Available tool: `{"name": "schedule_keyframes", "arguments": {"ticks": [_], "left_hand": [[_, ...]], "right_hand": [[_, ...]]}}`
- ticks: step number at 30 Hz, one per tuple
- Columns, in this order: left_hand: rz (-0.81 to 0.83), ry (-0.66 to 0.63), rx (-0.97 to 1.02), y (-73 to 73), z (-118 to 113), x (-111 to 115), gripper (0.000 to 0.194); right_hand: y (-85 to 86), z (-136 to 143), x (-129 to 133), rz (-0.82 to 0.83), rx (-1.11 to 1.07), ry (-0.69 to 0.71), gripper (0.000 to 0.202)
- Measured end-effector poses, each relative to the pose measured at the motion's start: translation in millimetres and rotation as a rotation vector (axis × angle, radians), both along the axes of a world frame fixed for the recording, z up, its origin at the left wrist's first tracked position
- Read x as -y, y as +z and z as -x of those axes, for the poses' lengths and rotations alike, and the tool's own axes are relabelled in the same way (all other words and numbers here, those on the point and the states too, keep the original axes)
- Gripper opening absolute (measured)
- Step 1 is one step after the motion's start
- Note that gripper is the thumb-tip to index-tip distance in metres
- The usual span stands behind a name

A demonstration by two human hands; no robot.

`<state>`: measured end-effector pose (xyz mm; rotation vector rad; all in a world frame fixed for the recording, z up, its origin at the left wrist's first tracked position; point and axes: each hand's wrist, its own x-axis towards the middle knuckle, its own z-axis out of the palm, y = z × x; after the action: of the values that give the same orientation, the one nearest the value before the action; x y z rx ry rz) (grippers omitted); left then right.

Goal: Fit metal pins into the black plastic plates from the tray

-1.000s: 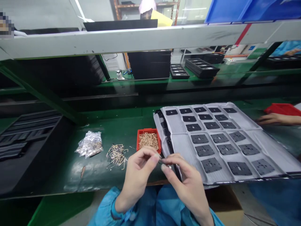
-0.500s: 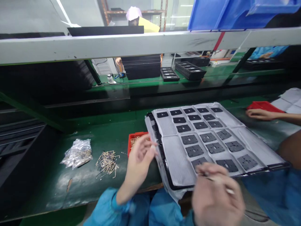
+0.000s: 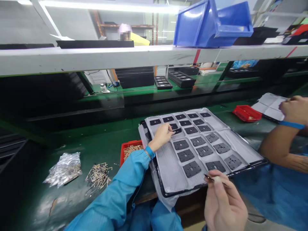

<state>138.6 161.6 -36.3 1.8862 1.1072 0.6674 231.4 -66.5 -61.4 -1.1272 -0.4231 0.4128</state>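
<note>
My left hand (image 3: 161,136) reaches over the white tray (image 3: 168,175) and pinches the edge of a black plate (image 3: 177,131), which looks slightly tilted. Around it, several similar flat black plates with small holes lie in the tray's compartments, such as one black plate (image 3: 192,169) near the front. Below the tray's front edge, my right hand (image 3: 227,203) is closed, thumb against fingers, on a thin dark piece (image 3: 208,176) with a shiny spot. The fingers hide most of that piece, so its kind cannot be made out.
Left of the tray stands a red bin (image 3: 123,153) of small brass-coloured parts. A loose pile of such parts (image 3: 98,175) and a clear plastic bag (image 3: 64,169) lie on the green bench. At right are a co-worker's arm (image 3: 279,144) and another red bin (image 3: 247,113). A shelf (image 3: 96,57) crosses above.
My left hand has moved from beside the red bin, fingers apart, onto a black plate in the tray. My right hand stays near the tray's front edge. The view has shifted right.
</note>
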Motion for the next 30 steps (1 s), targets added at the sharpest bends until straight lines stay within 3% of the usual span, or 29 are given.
{"name": "schedule_keyframes", "arguments": {"ticks": [4, 7, 11, 17, 21, 30], "left_hand": [[0.176, -0.035, 0.197, 29.1, 42, 57, 0.006], [0.246, 0.019, 0.314, 47.5, 78, 113, 0.007], [0.315, 0.186, 0.466, 51.7, 106, 162, 0.008], [0.172, 0.324, 0.432, 43.4, 123, 177, 0.014], [0.176, 0.328, 0.436, 43.4, 134, 178, 0.013], [0.018, 0.315, 0.391, 39.5, 148, 179, 0.015]], "right_hand": [[15.9, 18, -12, -0.007, 0.198, 0.073, 0.016], [19.9, 39, -22, -0.018, 0.263, 0.224, 0.008], [17.6, 66, -30, -0.012, 0.229, 0.395, 0.005], [19.7, 91, -39, -0.006, 0.186, 0.499, 0.007], [21.5, 101, -41, 0.008, 0.144, 0.561, 0.009], [28.2, 109, -40, 0.02, 0.213, 0.542, 0.01]]}}
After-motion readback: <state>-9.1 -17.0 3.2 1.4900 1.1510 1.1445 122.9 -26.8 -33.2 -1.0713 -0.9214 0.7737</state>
